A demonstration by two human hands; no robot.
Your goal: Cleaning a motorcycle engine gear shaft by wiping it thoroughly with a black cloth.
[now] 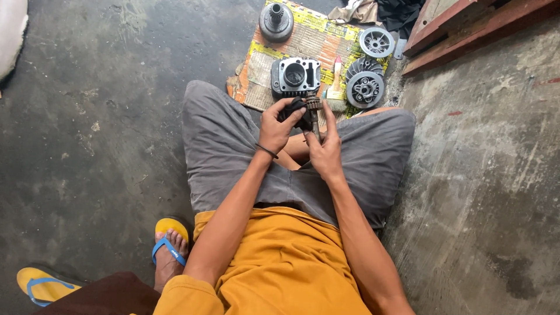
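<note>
A geared metal shaft [314, 114] is gripped upright by the right hand [325, 149], above the lap; a dark rag [297, 112] is clenched against it by the left hand [275, 125]. Beyond, an engine cylinder [296, 76] (finned) is laid on a woven mat [303, 41], beside round pulley parts [365, 87].

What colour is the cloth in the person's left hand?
The crumpled cloth is black, gripped by the left hand; the head view shows it best.

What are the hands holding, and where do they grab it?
The right hand grips a geared metal shaft by its lower end, upright. The left hand presses a dark rag against the shaft's upper part.
</note>
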